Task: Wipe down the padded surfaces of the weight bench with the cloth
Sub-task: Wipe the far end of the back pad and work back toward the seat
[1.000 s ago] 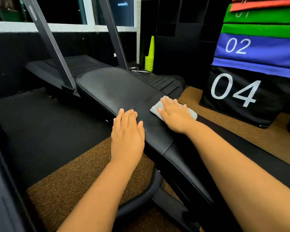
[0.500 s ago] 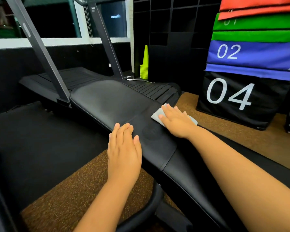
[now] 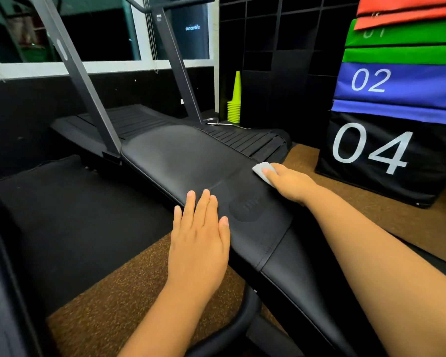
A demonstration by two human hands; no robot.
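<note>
**Cloth at the far edge of the pad, unwiped length running ahead of the fingers**

Head view, the only one we have. Our right hand [image 3: 289, 182] lies on the grey cloth [image 3: 262, 170], fingers fairly straight and pressed down over it at the right-hand edge of the weight bench pad [image 3: 180, 161]. Part of the cloth pokes out ahead of and to the left of the fingertips; the rest is hidden under the palm. Whether the thumb curls under the cloth's edge we cannot tell.

Our left hand [image 3: 200, 243] lies flat, fingers straight and close together, holding nothing. Its fingertips rest on the near-left edge of the pad, the palm hanging over the side above the brown floor [image 3: 119, 292].

The relation that matters: the pad's long axis runs away from us, up and to the left, from the seam [image 3: 273, 251] near our forearms to the rounded end beside the treadmill [image 3: 242, 140]. From the right fingers, most of the pad surface lies to the left and ahead; the narrower section lies behind them, toward our body. The right hand is the nearer one to the cloth, being on it, and the left is well apart, across the pad's width.

We judge the next stroke to be a sweep leftward across the width or forward along the length. The cloth sits close to the edge, so a push rightward would likely carry it off the pad.
</note>
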